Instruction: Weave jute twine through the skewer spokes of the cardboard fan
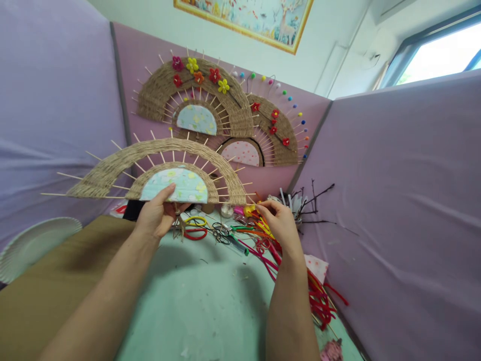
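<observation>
Table: pale green, its bare part at the lower centre (188, 311)
Pipe cleaners: red ones heaped at the lower right (321, 307)
Left hand: centre-left (160, 213), fingers clamped on the fan's bottom edge, thumb over the fabric
Right hand: right of centre (277, 216), fingers pinched together at the fan's lower right stick ends; what lies between is too small to tell
Woven fan: mid-frame, raised above the table, floral half-circle inside (176, 184)
Scissors: red-handled, beneath the fan (196, 238)
Flowered fan: upper centre, against the pink panel (152, 98)
Framed picture: top edge (259, 20)
</observation>
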`<state>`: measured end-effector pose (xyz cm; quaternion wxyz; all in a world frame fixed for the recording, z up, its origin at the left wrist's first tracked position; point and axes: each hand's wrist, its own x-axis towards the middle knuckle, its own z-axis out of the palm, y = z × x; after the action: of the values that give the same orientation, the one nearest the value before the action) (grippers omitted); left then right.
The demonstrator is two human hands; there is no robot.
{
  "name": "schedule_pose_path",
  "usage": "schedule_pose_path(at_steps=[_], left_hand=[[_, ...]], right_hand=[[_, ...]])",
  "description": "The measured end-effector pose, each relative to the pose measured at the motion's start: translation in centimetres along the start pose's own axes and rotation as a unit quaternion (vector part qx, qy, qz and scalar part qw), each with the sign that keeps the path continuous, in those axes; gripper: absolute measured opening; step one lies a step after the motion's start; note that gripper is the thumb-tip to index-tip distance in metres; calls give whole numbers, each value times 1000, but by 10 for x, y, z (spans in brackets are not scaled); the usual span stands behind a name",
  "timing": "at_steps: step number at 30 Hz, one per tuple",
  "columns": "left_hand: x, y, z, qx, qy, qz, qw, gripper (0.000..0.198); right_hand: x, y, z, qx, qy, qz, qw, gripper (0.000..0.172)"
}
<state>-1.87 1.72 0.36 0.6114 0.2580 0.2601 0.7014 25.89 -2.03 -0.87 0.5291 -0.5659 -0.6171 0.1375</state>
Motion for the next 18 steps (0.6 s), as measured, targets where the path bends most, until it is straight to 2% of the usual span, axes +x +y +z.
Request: schedule_pose_path(at_steps=[6, 13, 18], left_hand=[[-2, 1, 3, -23, 2, 6, 1000, 40], [1, 2, 2, -30, 34, -8, 999, 29], [-2, 5, 5, -9, 57, -37, 998, 20]], right_hand=[[-2, -5, 4, 24, -33, -9, 999, 24], [-1, 2, 9, 58, -78, -6, 995, 22], [0, 2, 9, 79, -88, -13, 993, 23]])
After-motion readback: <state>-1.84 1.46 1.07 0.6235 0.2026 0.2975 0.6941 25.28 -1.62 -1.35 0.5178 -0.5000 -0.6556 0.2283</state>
